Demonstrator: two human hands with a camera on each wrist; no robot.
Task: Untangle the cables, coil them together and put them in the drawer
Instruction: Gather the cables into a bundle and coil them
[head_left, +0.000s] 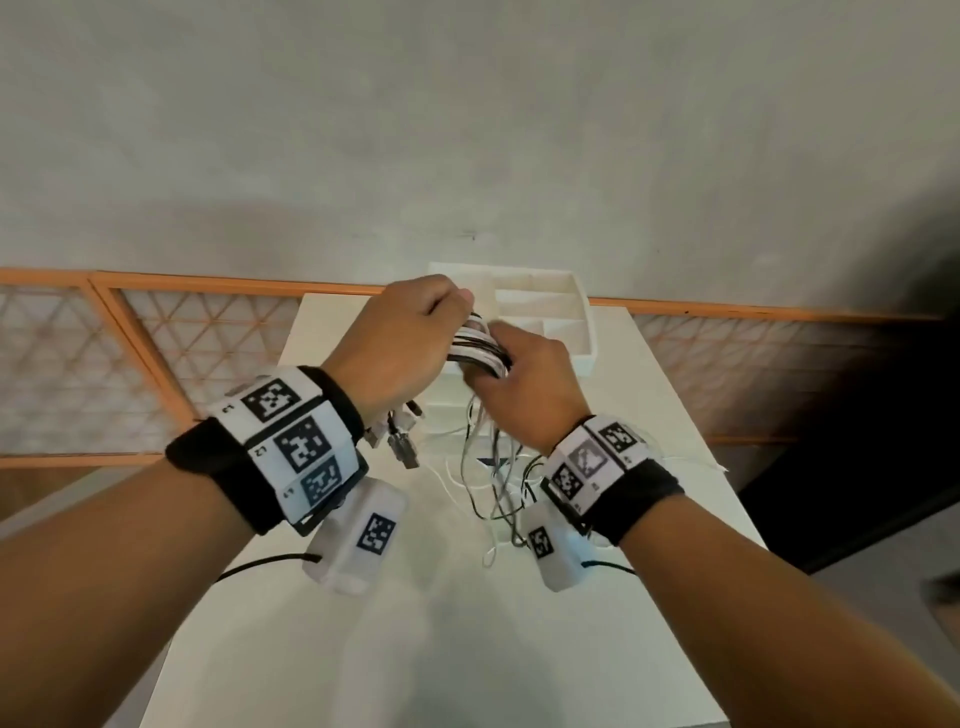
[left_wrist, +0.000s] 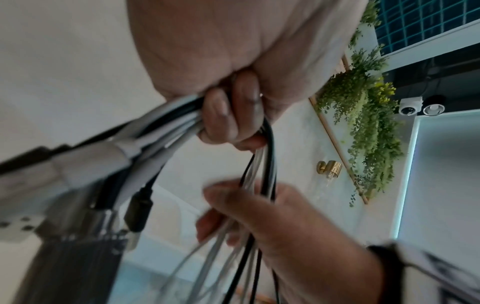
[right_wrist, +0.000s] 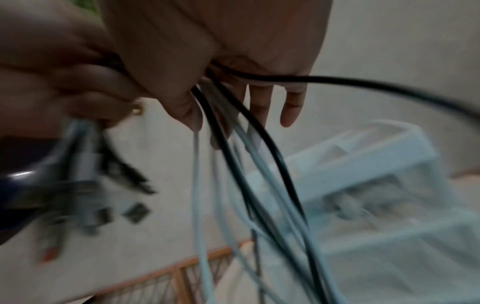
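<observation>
Both hands are being used on one bundle of cables (head_left: 480, 345), black and white ones together. The bundle is being gripped by the left hand (head_left: 402, 340), whose fingers (left_wrist: 228, 115) are being curled tightly round it in the left wrist view, so this grip is fully closed on the cables. Just beside it, the same cables are being held by the right hand (head_left: 524, 384); the thumb and first fingers are being closed on the strands, while two fingers (right_wrist: 292, 102) are being kept straighter in the right wrist view. Below the left hand, several plugs (head_left: 400, 439) are hanging. Below the right hand, loose strands (head_left: 498, 478) are hanging down to the white worktop (head_left: 415, 623). Behind the hands, a white drawer (head_left: 566, 312) with compartments is standing on the worktop, and the cables are being held above its near edge.
</observation>
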